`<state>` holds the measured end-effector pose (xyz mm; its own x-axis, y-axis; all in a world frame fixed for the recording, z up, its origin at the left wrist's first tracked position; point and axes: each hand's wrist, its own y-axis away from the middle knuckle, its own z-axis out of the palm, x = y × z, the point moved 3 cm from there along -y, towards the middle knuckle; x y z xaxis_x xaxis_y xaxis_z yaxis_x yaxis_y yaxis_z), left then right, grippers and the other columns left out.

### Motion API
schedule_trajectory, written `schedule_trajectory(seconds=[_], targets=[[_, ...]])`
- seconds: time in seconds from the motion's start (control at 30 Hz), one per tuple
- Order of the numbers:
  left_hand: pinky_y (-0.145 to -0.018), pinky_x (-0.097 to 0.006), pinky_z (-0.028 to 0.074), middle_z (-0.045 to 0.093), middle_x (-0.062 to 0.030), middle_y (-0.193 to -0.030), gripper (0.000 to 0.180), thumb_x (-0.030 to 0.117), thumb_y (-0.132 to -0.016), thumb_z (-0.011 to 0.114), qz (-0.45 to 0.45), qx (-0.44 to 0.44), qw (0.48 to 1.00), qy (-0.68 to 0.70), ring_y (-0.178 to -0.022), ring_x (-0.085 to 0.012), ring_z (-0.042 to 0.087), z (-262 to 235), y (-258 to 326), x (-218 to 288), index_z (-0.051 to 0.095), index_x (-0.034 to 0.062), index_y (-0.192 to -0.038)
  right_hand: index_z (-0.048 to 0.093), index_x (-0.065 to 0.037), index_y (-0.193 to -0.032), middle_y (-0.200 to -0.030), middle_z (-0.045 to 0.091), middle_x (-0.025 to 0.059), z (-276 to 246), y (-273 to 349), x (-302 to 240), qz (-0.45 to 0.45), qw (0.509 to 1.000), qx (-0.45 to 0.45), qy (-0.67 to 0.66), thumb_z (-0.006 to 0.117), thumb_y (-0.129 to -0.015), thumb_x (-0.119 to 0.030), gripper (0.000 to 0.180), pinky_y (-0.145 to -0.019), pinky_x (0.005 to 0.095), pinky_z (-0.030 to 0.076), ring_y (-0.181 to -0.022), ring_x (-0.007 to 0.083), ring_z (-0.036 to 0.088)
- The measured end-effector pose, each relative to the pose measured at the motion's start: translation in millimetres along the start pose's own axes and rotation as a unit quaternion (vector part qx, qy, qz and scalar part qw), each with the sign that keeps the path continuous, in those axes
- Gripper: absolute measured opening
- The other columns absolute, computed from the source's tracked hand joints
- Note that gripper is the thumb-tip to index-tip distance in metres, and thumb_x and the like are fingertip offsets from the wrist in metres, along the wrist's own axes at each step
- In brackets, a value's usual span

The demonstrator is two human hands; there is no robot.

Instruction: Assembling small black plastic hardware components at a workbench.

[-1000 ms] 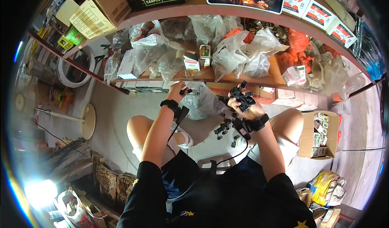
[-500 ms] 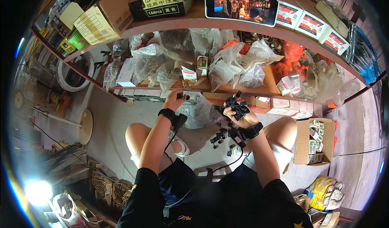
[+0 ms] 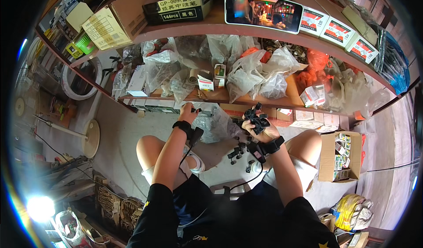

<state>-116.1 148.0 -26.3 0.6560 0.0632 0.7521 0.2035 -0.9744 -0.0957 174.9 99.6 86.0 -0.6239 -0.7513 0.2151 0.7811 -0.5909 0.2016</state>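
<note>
Pinched in left hand [image 3: 188, 114]: small dark part [image 3: 197, 111], held at shelf edge [image 3: 167, 101] beside clear bag [image 3: 214, 124]. Right hand [image 3: 257, 129] clenched round bunch of black clips [image 3: 255, 117], raised just right of bag. Loose clips [image 3: 238, 151] lie on floor between the knees. Shelf behind crowded with plastic bags [image 3: 246, 74] and small boxes [image 3: 205, 81], orange bag [image 3: 317, 60] to right. Upper shelf: yellowish carton [image 3: 103, 26] left, black box [image 3: 178, 6], phone [image 3: 263, 6], red-and-white boxes [image 3: 337, 29]. Open carton [image 3: 337, 155] on floor, far right.

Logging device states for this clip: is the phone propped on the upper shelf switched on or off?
On. The phone lies sideways on the upper shelf, and its screen glows with a bright colour picture rather than showing dark glass.
</note>
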Motion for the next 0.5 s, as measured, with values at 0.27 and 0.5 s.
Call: schedule_trajectory(seconds=[0.27, 0.5], targets=[[-0.056, -0.032, 0.043, 0.049, -0.0123, -0.067, 0.023, 0.008, -0.061, 0.063, 0.062, 0.052, 0.99, -0.113, -0.066, -0.0255, 0.052, 2.4, -2.0, 0.7, 0.046, 0.0006, -0.072, 0.045, -0.001, -0.085, -0.082, 0.043, 0.011, -1.5, -1.4, -3.0, 0.01, 1.0, 0.013, -0.019, 0.043, -0.078, -0.012, 0.013, -0.054, 0.0239, 0.034, -0.072, 0.0193, 0.038], [-0.075, -0.034, 0.037, 0.045, -0.0067, -0.09, 0.028, 0.001, -0.069, 0.049, 0.065, 0.001, 0.988, 0.143, -0.086, -0.02, 0.047, 35.9, -21.3, -74.7, 0.038, 0.0079, -0.094, 0.046, -0.002, -0.086, -0.084, 0.042, 0.0142, -3.4, -1.7, -1.1, -0.005, 1.0, 0.009, 0.013, 0.044, -0.077, -0.011, 0.013, -0.056, 0.0253, 0.035, -0.072, 0.0208, 0.038]])
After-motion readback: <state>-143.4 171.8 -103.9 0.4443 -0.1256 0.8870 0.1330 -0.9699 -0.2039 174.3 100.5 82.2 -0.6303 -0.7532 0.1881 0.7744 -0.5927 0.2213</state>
